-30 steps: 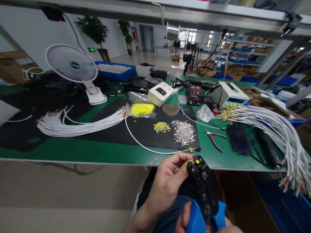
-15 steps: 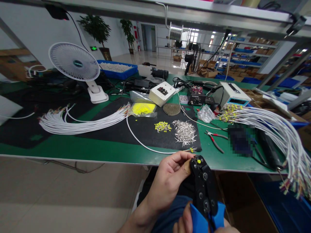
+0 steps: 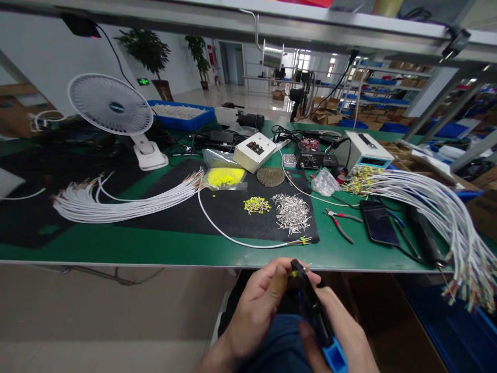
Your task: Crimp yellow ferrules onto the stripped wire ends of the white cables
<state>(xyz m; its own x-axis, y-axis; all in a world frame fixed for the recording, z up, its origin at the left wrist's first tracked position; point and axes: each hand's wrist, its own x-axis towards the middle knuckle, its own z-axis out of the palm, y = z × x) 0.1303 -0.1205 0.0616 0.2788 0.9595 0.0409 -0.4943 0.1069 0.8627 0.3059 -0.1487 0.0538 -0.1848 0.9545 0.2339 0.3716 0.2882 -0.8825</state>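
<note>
My right hand [image 3: 344, 324] is wrapped around black crimping pliers [image 3: 312, 300] with blue handles, turned so that their narrow side shows. At the head of the pliers sits a yellow-collared ferrule [image 3: 294, 273], its thin metal tip poking out on the other side. My left hand [image 3: 258, 298] is curled against the head, thumb raised and fingertips partly hidden behind it. Beyond the hands, on the bench, lies a white cable [image 3: 248, 245] with yellow ferrules on its wire ends. A small pile of yellow ferrules [image 3: 257, 205] is beside a heap of silver metal pins [image 3: 292, 213].
Red-handled cutters [image 3: 344, 224] and a phone [image 3: 378, 223] lie on the right of the bench. White cable bundles lie left [image 3: 128, 202] and right [image 3: 438, 202]. A bag of yellow pieces [image 3: 225, 177], a white fan [image 3: 149, 155] and a switch box [image 3: 254, 151] stand farther back.
The crimping pliers have turned from their flat face to their narrow side and moved slightly left. My right hand has come up along them. My left thumb has drawn back from the head.
</note>
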